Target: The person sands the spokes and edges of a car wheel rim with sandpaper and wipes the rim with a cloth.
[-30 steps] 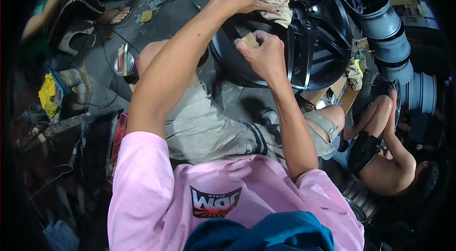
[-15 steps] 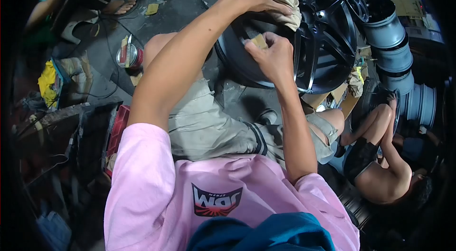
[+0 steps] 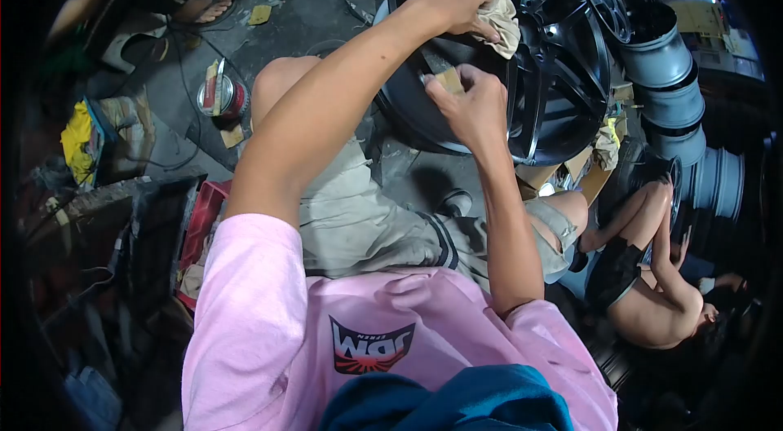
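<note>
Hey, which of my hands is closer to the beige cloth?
Your left. The left hand is on the beige cloth, gripping it over the black wheel. The right hand is apart from it, closer to your body, pinching a small yellowish pad.

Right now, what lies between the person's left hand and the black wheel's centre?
A crumpled beige cloth, bunched at the fingers of the left hand, lies between it and the black wheel's centre, as the head view shows.

A pink short-sleeved shirt (image 3: 457, 325) being worn, a black badge (image 3: 371, 347) with "JDM" lettering and red rays being displayed on the shirt's chest, the shirt's upper part being covered by folded teal cloth (image 3: 457, 401), wrinkled pale-grey shorts (image 3: 363, 227) being worn below it.
</note>
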A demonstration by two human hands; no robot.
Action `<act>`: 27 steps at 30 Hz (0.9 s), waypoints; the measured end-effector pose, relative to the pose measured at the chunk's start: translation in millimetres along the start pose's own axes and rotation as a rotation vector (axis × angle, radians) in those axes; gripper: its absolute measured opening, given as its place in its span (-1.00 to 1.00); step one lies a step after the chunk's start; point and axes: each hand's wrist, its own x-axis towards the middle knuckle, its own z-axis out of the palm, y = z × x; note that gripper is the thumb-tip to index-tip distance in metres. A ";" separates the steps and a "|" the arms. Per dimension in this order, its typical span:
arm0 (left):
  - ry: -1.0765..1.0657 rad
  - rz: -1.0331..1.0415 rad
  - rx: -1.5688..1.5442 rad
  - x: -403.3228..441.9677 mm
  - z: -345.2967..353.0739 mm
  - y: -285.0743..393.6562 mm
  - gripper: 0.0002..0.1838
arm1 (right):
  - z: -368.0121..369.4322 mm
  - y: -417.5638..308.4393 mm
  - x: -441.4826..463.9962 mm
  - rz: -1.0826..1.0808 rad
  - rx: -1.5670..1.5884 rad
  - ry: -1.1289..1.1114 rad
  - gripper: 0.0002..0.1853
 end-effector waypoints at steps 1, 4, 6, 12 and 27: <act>-0.010 -0.005 -0.003 -0.9 -0.2 0.3 -0.27 | -2.8 -1.5 -2.7 0.056 -0.009 -0.036 -0.57; -0.017 0.002 -0.014 1.7 1.2 -0.7 -0.27 | 7.7 5.1 5.1 -0.005 0.024 0.016 -0.57; 0.003 0.007 -0.019 1.1 2.2 -1.1 -0.27 | 12.1 3.7 9.5 -0.032 0.086 0.034 -0.57; -0.026 -0.008 -0.026 -0.2 0.7 0.1 -0.29 | 0.3 3.2 1.5 0.020 0.006 -0.030 -0.58; 0.116 0.040 0.036 -0.3 17.8 -3.2 -0.20 | 1.7 1.4 8.8 -0.005 -0.012 -0.058 -0.60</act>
